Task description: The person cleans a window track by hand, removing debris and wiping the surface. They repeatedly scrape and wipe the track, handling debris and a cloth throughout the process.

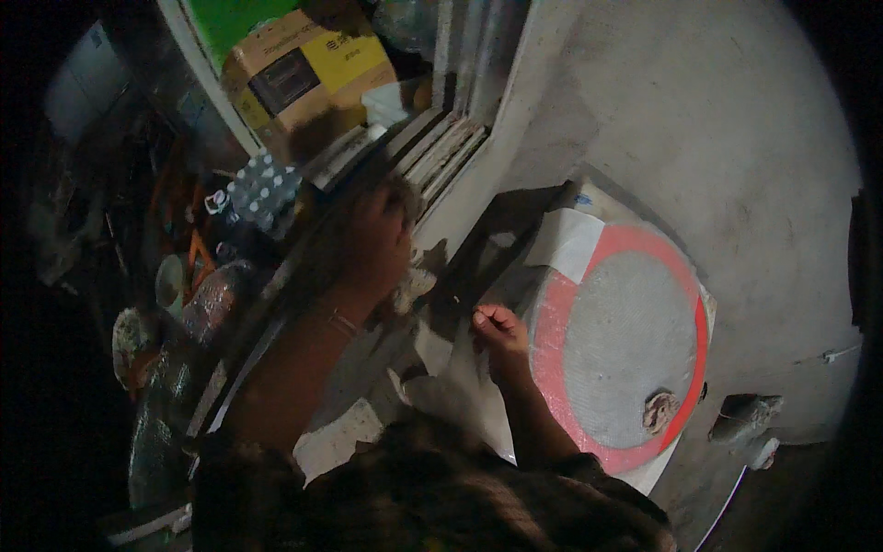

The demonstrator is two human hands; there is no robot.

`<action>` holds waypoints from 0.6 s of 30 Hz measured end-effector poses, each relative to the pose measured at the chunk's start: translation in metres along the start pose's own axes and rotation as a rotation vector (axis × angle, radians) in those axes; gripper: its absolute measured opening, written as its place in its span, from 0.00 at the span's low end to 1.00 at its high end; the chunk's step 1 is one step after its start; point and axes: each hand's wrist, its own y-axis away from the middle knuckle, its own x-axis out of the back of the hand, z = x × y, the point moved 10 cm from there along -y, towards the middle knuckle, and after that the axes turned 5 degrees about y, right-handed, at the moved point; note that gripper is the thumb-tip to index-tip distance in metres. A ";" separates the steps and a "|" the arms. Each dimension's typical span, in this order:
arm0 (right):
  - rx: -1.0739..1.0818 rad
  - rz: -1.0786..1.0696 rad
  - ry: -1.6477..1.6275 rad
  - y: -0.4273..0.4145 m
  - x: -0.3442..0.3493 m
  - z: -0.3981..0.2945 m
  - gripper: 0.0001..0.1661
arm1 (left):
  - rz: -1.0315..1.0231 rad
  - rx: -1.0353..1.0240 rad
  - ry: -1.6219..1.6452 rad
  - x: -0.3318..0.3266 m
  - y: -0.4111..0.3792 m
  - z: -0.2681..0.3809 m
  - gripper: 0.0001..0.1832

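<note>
Blurred and in shadow, my left hand (pixel 383 231) is over the sill beside the metal tracks (pixel 441 155) of a sliding window; its fingers look bent, and whether they hold anything cannot be told. Lower and to the right is my right hand (pixel 502 328), its thumb against its curled fingers, with no held thing visible. Beside it stands a pale object whose top bears a red ring (pixel 552 345) around a grey oval (pixel 628 345) under clear plastic. A white sheet (pixel 566 238) lies over the ring's upper left edge, and a crumpled brownish cloth or paper (pixel 661 412) rests lower right.
A printed cardboard box (pixel 310 72) stands behind the white window frame (pixel 507 90). At the left are clear plastic bags (pixel 162 414), a spotted grey item (pixel 265 190) and an orange tool or frame part (pixel 200 255). A bare grey wall or floor (pixel 710 124) extends right.
</note>
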 end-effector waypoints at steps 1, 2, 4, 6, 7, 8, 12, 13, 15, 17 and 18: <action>-0.002 0.011 0.010 0.002 0.003 -0.003 0.08 | 0.015 0.018 0.012 -0.010 -0.011 -0.004 0.10; -0.006 0.020 0.020 0.002 0.006 -0.005 0.08 | 0.030 0.039 0.022 -0.020 -0.020 -0.010 0.10; 0.017 0.048 0.039 -0.004 0.016 -0.019 0.09 | 0.062 0.085 0.037 -0.026 -0.042 -0.008 0.10; 0.077 0.039 0.068 -0.014 0.020 -0.039 0.11 | 0.099 0.154 0.031 -0.018 -0.059 -0.010 0.12; 0.127 0.017 0.087 -0.027 0.020 -0.056 0.12 | 0.156 0.292 0.216 -0.014 -0.060 -0.033 0.12; 0.184 -0.003 0.114 -0.038 0.017 -0.079 0.14 | 0.220 0.426 0.410 -0.010 -0.053 -0.063 0.13; 0.335 0.056 0.663 -0.110 -0.006 -0.171 0.16 | 0.455 0.534 0.751 0.047 -0.028 -0.087 0.14; 0.657 0.237 1.031 -0.130 -0.006 -0.199 0.13 | 0.436 0.539 0.705 0.057 -0.027 -0.083 0.13; 0.809 0.354 1.441 -0.164 -0.032 -0.224 0.11 | 0.326 0.529 0.563 0.074 -0.015 -0.070 0.12; 0.755 0.313 1.734 -0.186 -0.063 -0.231 0.11 | 0.130 0.481 0.397 0.080 0.002 -0.055 0.13; 0.749 0.232 1.848 -0.191 -0.082 -0.228 0.11 | 0.100 0.430 0.333 0.083 0.012 -0.051 0.14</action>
